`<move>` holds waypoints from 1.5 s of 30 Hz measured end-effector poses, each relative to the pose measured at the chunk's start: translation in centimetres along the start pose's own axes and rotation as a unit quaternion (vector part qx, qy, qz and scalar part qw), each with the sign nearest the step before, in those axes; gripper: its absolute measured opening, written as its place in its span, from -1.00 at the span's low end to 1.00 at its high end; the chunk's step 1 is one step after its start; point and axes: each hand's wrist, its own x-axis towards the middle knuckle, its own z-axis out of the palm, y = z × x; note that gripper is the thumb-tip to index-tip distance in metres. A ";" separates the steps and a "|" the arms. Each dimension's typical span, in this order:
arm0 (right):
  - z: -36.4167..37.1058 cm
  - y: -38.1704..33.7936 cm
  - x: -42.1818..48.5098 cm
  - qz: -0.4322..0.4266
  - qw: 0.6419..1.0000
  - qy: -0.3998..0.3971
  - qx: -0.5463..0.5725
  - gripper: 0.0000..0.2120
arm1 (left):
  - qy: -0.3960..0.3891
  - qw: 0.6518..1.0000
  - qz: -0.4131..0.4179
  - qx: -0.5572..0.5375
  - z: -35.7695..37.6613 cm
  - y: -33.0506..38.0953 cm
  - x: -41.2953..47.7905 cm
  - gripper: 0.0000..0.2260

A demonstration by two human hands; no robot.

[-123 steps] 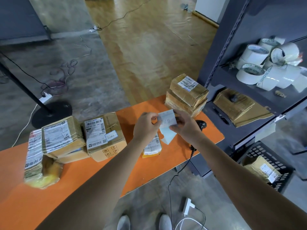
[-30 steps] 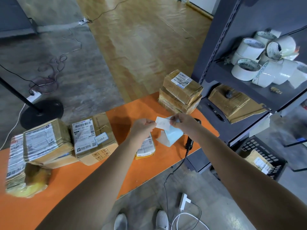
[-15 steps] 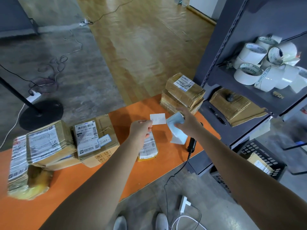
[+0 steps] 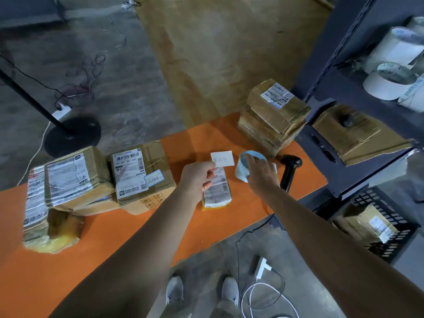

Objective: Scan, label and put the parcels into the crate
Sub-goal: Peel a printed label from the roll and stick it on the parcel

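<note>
The left grip (image 4: 198, 177) is closed in a pinch on a small white label (image 4: 222, 159), thumb and forefinger holding its lower left corner. The label bears handwritten marks and is held flat, face up, just above the far end of a small yellow-edged parcel (image 4: 216, 192). That parcel lies on the orange worktop (image 4: 114, 237), directly under and just right of the left grip's knuckles, its printed shipping label facing up.

The right grip (image 4: 261, 171) reaches down onto a pale blue label roll (image 4: 243, 167) standing on the worktop just right of the white label. Its fingers lie over the roll's top edge; whether they clasp it or only rest there cannot be told. A black barcode scanner (image 4: 290, 167) lies just beyond that wrist.

A stack of taped brown parcels (image 4: 273, 113) sits at the worktop's far right corner. To the left are a cardboard box (image 4: 140, 173) with a barcode label and several wrapped parcels (image 4: 71, 177). A black crate (image 4: 401, 239) stands on the floor at the lower right, well apart from both grips, with one parcel (image 4: 371, 223) inside it.
</note>
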 end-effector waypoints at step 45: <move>-1.8 -5.4 -5.6 0.081 0.933 -0.061 0.347 -0.80 | 0.008 0.995 0.052 0.082 -4.3 -4.7 -2.7 -0.93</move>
